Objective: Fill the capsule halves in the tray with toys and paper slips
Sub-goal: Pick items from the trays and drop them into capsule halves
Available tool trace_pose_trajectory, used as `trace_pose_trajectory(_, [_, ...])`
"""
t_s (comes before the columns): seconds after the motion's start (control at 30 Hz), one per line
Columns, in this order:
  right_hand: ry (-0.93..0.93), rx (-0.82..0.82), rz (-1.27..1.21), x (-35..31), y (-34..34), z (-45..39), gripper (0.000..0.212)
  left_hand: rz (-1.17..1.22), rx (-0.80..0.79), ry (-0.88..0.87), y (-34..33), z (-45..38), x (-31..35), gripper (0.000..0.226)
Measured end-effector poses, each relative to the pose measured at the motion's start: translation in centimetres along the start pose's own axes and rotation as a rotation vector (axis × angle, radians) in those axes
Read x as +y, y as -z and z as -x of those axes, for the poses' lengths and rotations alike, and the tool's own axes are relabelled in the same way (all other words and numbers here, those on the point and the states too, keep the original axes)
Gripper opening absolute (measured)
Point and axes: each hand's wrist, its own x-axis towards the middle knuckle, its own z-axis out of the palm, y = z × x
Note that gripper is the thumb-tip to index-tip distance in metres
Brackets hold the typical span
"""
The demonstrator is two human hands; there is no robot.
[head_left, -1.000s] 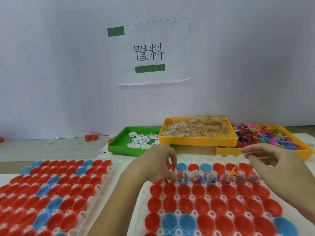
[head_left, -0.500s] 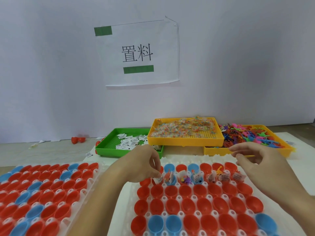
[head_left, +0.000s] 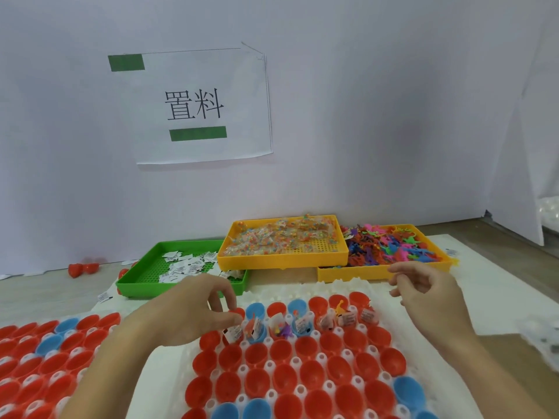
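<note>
Capsule halves (head_left: pixel 281 378) fill the white tray (head_left: pixel 305 290) just below our hands, the filled row running left to right between them. Our left hand (head_left: pixel 193 313) is nearer, pinching a paper slip (head_left: pixel 233 333) at that row's left end. Our right hand (head_left: pixel 429 293) hovers loosely curled, apparently empty.

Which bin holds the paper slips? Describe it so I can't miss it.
Look below the wall sign at the three bins along the wall. The slips lie in the leftmost bin, the only green one; the other two are yellow.
</note>
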Motion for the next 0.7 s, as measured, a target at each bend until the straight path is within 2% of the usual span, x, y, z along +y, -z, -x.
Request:
trace_pose_trajectory(0.07, [-0.014, 0.010, 0.003, 0.9, -0.6, 0.0, 0.030, 0.013, 0.045, 0.005, 0.3, 0.1, 0.1, 0.016])
trace_pose_trajectory(0.13, [-0.009, 0.012, 0.013, 1.4, -1.2, -0.2, 0.032, -0.005, 0.171, -0.036, 0.3, 0.0, 0.8, 0.011])
trace_pose_trajectory(0.2, [-0.013, 0.022, 0.000, 1.5, -1.7, -0.4, 0.035, 0.035, 0.338, -0.133, -0.1, 0.0, 2.2, 0.008])
trace_pose_trajectory(0.27, [-0.021, 0.018, -0.008, 1.6, -1.9, -0.7, 0.037, 0.103, 0.426, -0.244, -0.7, -0.4, 4.3, 0.012])
trace_pose_trajectory(0.33, [-0.019, 0.009, -0.020, 1.7, -2.0, -0.8, 0.037, 0.116, 0.393, -0.325, -1.3, -1.5, 6.8, 0.013])
trace_pose_trajectory(0.43, [-0.014, 0.012, -0.048, 1.9, -2.0, -0.8, 0.036, 0.020, 0.229, -0.422, -2.4, -4.5, 10.8, 0.007])
trace_pose_trajectory(0.5, [-0.010, 0.011, -0.047, 2.0, -2.0, -0.7, 0.036, -0.078, 0.171, -0.478, -3.6, -7.2, 13.3, 0.026])
trace_pose_trajectory(0.57, [-0.001, 0.007, -0.049, 2.1, -2.1, -0.6, 0.036, -0.132, 0.177, -0.501, -4.7, -9.8, 15.8, 0.036])
trace_pose_trajectory(0.7, [-0.007, 0.008, -0.062, 2.4, -2.1, -0.8, 0.036, -0.204, 0.195, -0.468, -6.4, -14.3, 19.1, 0.037])
